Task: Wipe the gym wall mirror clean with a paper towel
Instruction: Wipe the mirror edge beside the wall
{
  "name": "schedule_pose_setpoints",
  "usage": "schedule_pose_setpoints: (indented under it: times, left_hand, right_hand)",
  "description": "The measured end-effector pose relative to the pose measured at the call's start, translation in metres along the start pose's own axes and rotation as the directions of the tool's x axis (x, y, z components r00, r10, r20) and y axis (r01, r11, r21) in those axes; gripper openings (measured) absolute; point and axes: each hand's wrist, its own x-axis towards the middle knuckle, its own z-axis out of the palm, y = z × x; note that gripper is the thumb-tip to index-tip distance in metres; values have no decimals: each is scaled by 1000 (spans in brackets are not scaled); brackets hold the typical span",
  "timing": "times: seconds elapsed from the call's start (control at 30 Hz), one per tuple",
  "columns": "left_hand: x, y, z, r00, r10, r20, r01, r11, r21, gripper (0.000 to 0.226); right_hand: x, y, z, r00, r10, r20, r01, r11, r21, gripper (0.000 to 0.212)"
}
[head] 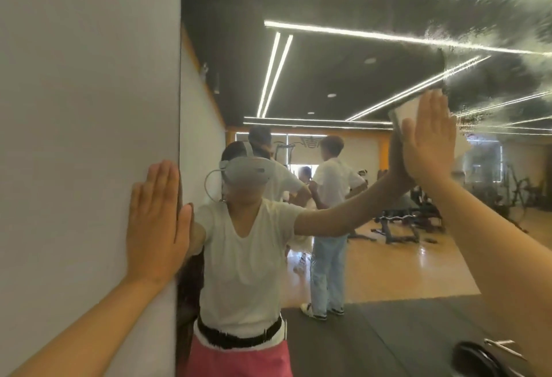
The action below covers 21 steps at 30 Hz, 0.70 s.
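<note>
While your right hand (427,137), fingers straight, presses the paper towel (406,110) to the mirror (313,77), your left hand (155,221) lies flat on the wall (74,92). Centre looks clean; streaky film (493,18) upper right unwiped.

Right hand (430,140) flat, pressing paper towel (406,109) on mirror (343,48); left hand (156,224) flat on wall (83,77).

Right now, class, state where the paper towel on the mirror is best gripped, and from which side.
Probably the free upper-left corner of the paper towel, pinched from the left: it lies flat on the mirror, and the right hand covers the rest.
</note>
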Motion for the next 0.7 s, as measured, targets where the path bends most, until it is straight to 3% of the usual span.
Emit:
schedule_pose_setpoints:
  times: [0.2,0.37,0.47,0.57,0.7]
  left_hand:
    - [-6,8,8,996,-81,-30,82,995,55,62]
    - [-7,6,9,995,-88,-36,91,993,73,61]
    - [-4,8,1,996,-78,-34,77,997,-10,59]
    - [-12,-2,-5,999,-42,-13,41,994,-98,58]
    - [-50,-26,1,990,91,103,-88,996,-34,58]
  right_hand:
    - [-71,28,8,997,-74,28,74,997,-20,66]
    - [-125,30,17,998,31,47,-31,1000,-4,66]
    - [-153,26,24,996,88,34,-88,996,8,67]
    - [-179,21,29,989,146,34,-148,988,43,67]
    - [-200,14,33,977,214,4,-214,976,48,67]
